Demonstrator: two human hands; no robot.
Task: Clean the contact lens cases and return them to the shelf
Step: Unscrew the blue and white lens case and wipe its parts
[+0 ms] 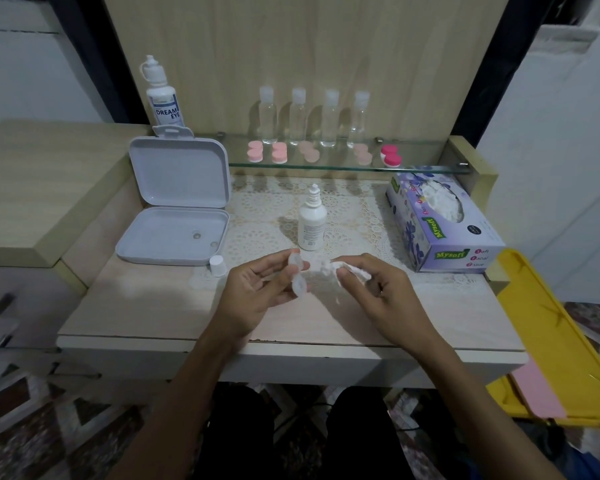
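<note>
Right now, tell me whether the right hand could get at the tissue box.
Probably yes. The tissue box lies just beyond the right hand, with nothing between them, but that hand holds a crumpled tissue, so it would have to drop it or pinch around it.

Five shelf lens cases (279,156); four clear bottles (268,116).

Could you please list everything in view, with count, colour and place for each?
Lens case: one, clear white, held in left hand.
Tissue: one, white, pinched in right hand.
Capped lens cases: five, pink shades, on glass shelf.
Clear bottles: four, behind those cases.
Labelled solution bottle: one, white, shelf's left end.
Small bottle: one, white, uncapped, table centre.
Cap: one, white, beside box.
Hinged box: one, grey, open, table left.
Tissue box: one, purple, table right.
Left hand, right hand: over table front.
</note>
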